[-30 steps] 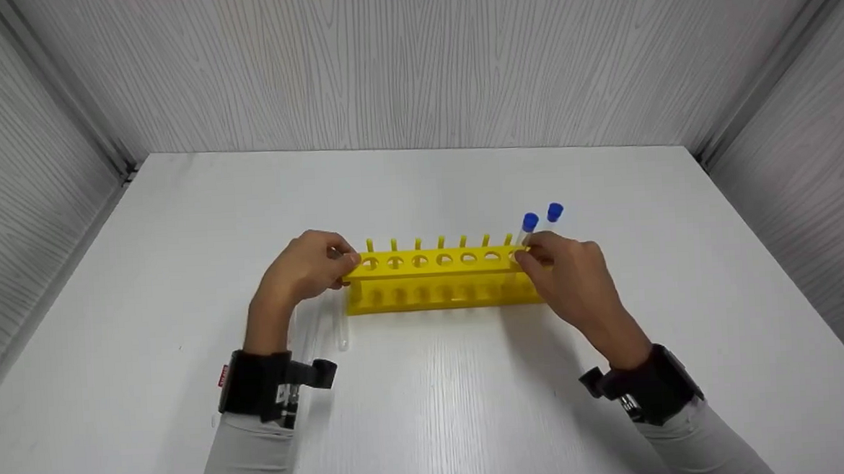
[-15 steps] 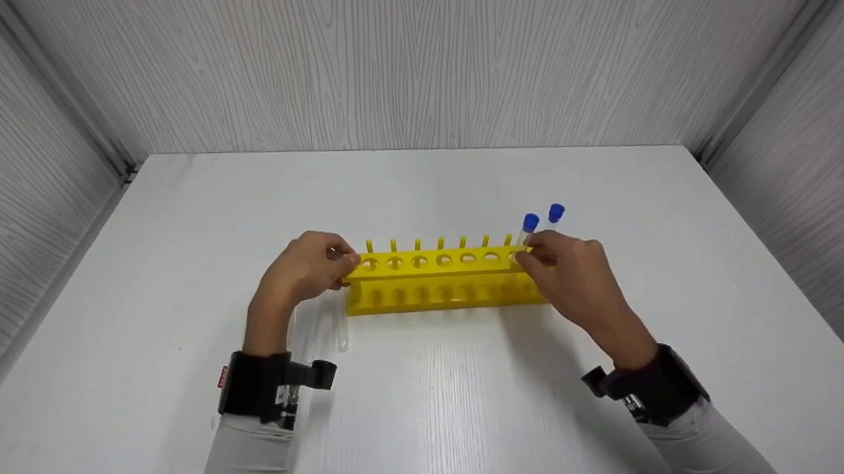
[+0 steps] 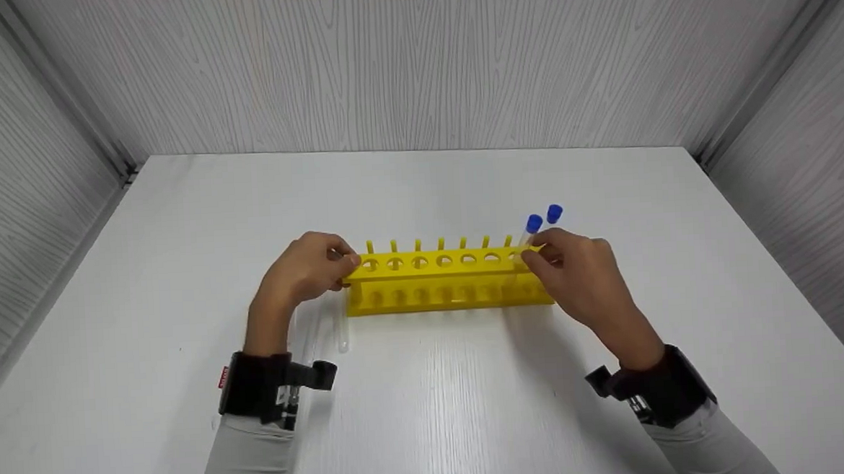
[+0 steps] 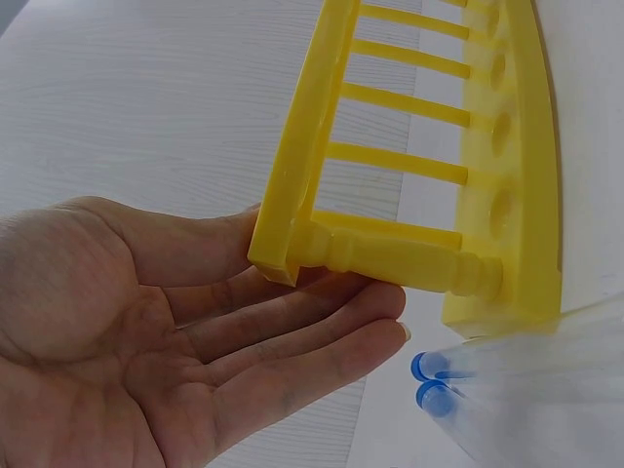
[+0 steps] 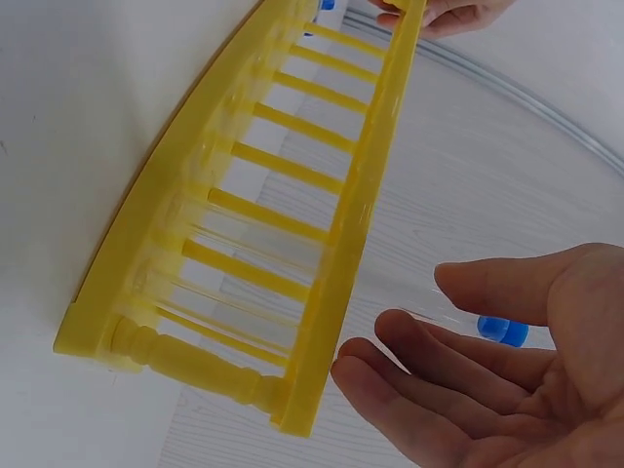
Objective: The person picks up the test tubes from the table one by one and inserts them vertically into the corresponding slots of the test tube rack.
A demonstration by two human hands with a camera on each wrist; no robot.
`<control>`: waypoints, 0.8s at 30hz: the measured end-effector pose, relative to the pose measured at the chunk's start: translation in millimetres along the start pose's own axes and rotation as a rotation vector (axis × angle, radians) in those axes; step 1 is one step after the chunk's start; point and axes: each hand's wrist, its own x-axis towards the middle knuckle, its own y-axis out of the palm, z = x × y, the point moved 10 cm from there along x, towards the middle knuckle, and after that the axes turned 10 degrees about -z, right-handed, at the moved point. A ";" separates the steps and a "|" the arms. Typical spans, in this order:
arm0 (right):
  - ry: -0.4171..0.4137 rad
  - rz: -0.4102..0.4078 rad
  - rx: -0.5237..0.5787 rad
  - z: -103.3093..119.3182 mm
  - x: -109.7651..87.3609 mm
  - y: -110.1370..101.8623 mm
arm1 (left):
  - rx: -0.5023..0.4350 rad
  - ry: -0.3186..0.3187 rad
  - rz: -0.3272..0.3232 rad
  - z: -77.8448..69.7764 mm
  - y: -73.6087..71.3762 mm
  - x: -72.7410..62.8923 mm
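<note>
Yellow rack: at the centre of the clock point(image 3: 432, 272), on the white table point(image 3: 431, 410), running from 9 to 3.
Left hand: at 9 o'clock point(image 3: 304, 268), thumb over the rack's upper shelf and fingers beneath, gripping that end.
Right hand: at 3 o'clock point(image 3: 577, 276), fingers loose with a gap between thumb and forefinger, just beside the tubes; whether a fingertip touches the rack, I cannot tell.
Racked tubes: an inner tube point(image 3: 534, 223) and an outer tube point(image 3: 554, 213), both blue-capped, in the 3 o'clock end, caps toward 2.
Loose tubes: at 8 o'clock point(image 3: 342, 331), lying under and near the left hand.
Step in hand: apparently seating the inner tube while the rack is steadied.
Next move: probably calls for clearing the right fingers without knocking either cap.
</note>
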 end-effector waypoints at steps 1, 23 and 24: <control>0.002 0.000 -0.004 0.0 0.0 -1.4 | 0.000 -0.002 0.000 0.2 0.2 0.2; -0.021 -0.235 -0.017 -3.6 6.0 -59.6 | -0.007 -0.009 -0.008 0.2 0.9 0.4; -0.015 -0.238 -0.014 -5.9 6.8 -60.0 | -0.009 -0.008 -0.007 0.3 0.7 0.3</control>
